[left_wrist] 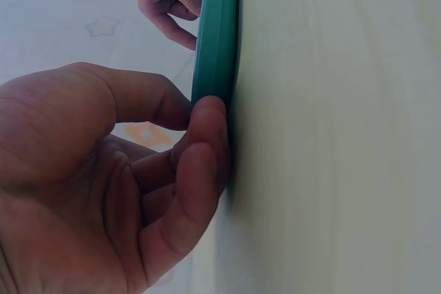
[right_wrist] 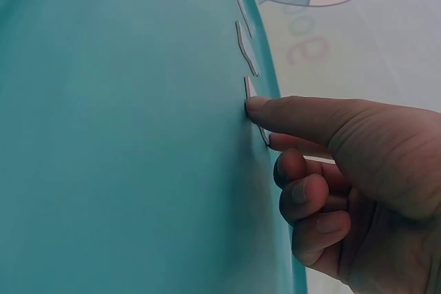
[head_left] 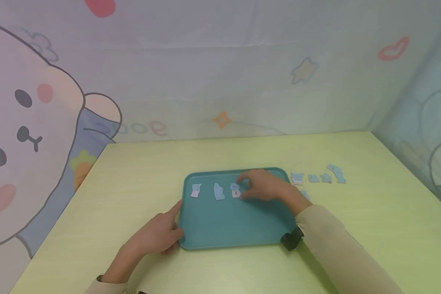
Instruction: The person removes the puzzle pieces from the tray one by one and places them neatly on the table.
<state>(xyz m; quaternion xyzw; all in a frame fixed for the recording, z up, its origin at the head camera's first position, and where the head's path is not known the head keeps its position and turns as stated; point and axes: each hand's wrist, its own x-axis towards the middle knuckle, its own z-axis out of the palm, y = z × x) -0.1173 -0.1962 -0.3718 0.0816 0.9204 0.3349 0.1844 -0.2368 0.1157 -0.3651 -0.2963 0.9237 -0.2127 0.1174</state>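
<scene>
Cut card fragment [head_left: 235,191]: lay on teal tray [head_left: 239,224], right of 2 other fragments [head_left: 219,192], nearer the far rim | right hand [head_left: 262,185]: thumb and index finger pinched its edges | left hand [head_left: 158,232]: held the tray's left rim | judged: a light, level touch, without nudging neighbours, served best

Smooth teal plastic-looking tray [head_left: 235,224] with a satin sheen, matt pieces [head_left: 219,191] seemingly of card, smooth table [head_left: 161,163] with faint wood-like grain, creased matt cloth backdrop [head_left: 191,69], soft matt fabric sleeve [head_left: 338,241].
</scene>
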